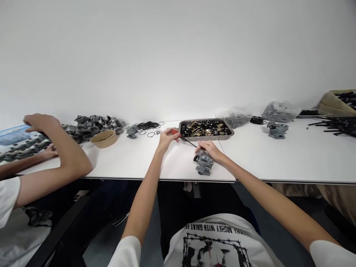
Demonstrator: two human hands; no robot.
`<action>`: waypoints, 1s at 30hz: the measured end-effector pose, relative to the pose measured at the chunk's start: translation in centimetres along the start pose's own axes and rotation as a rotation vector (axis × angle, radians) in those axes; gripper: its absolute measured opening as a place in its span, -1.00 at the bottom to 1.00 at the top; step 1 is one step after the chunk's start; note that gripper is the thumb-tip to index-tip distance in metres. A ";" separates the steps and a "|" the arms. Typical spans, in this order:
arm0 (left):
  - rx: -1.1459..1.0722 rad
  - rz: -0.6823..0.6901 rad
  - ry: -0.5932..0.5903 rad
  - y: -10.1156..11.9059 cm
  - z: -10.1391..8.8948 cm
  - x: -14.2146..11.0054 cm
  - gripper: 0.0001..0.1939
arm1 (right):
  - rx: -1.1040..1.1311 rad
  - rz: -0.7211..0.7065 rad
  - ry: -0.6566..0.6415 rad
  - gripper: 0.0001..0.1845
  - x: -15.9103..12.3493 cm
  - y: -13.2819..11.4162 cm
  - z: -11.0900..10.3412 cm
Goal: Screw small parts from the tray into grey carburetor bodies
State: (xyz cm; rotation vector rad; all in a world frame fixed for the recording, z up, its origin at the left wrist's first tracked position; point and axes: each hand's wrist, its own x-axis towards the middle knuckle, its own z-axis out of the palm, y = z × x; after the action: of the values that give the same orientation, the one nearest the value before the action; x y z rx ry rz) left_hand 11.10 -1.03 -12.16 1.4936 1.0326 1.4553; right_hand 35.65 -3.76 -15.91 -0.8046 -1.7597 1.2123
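At centre frame, your left hand grips a screwdriver; your right hand closes on the grey carburetor on the bench.

Table: your long white table.
Middle: your metal tray of small parts and a grey metal part.
Left: you see a tan bowl, a grey pile, black rings.
Right: bags and another grey part.
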 end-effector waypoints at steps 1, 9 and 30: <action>-0.071 0.000 0.050 0.0 -0.7 0.4 -0.62 | -0.002 0.013 -0.020 -0.32 0.0 -0.2 -0.1; -0.463 -0.037 0.549 -1.5 -6.7 2.1 -0.69 | -0.251 0.026 -0.132 -0.46 -3.8 -4.9 -0.9; -0.290 0.141 1.048 -3.4 -7.8 1.7 -0.88 | -0.557 0.005 -0.216 -0.29 -3.0 -5.2 -2.4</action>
State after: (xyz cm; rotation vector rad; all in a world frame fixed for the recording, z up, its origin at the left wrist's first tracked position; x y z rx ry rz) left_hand 3.23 1.73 -14.59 0.5372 1.2062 2.4509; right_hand 38.89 -7.00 -11.33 -1.0182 -2.3222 0.8356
